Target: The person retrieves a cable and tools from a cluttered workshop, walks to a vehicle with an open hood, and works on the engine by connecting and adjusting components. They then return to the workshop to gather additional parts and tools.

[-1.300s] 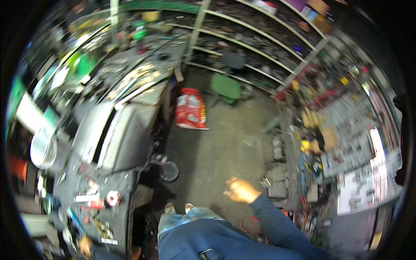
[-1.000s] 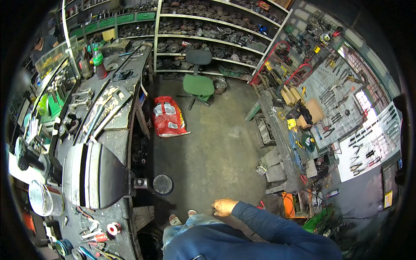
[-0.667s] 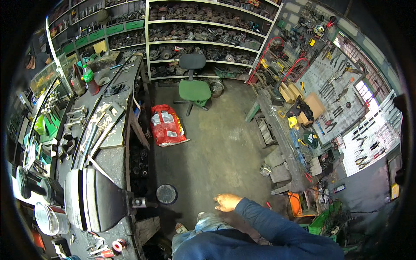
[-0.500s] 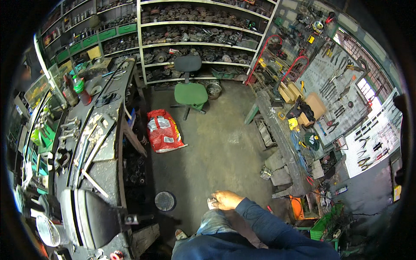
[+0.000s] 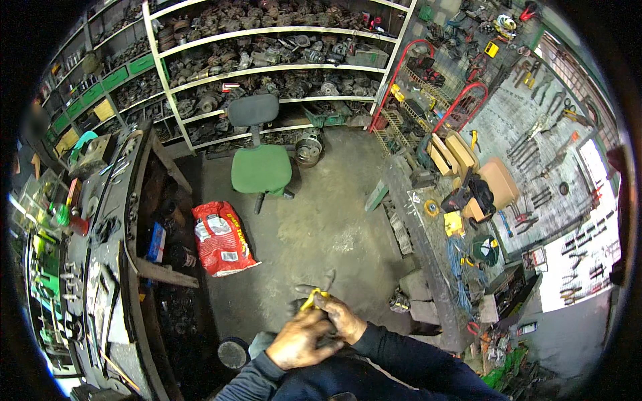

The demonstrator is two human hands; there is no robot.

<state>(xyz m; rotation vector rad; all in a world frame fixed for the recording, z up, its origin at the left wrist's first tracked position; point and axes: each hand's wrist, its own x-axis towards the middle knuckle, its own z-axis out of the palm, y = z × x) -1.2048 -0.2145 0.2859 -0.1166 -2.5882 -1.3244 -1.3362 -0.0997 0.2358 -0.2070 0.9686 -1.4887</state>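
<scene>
Centrally, low in the head camera's view, a person's two bare hands meet in front of the body, forearms in dark blue sleeves. Between them, above the concrete floor [image 5: 314,227], is a small yellow-and-grey item [image 5: 313,299]; its exact kind is unclear. The right hand [image 5: 344,321] grips it, thumb and fingers closed narrowly on the yellow part, while grey ends stick out beyond. The left hand [image 5: 301,341] is blurred and crosses in front with bent fingers; whether it also holds the item cannot be told.

Ahead to the left, a red bag [image 5: 224,244] lies on the floor, with a green-seated chair [image 5: 262,168] beyond it. A metal pot [image 5: 308,152] sits just beside the chair, before a rack [image 5: 281,69] crowded with dark parts. A cluttered bench [image 5: 79,248] runs along the left; a wooden workbench [image 5: 428,267] stands on the right, below a grey tool board [image 5: 548,160].
</scene>
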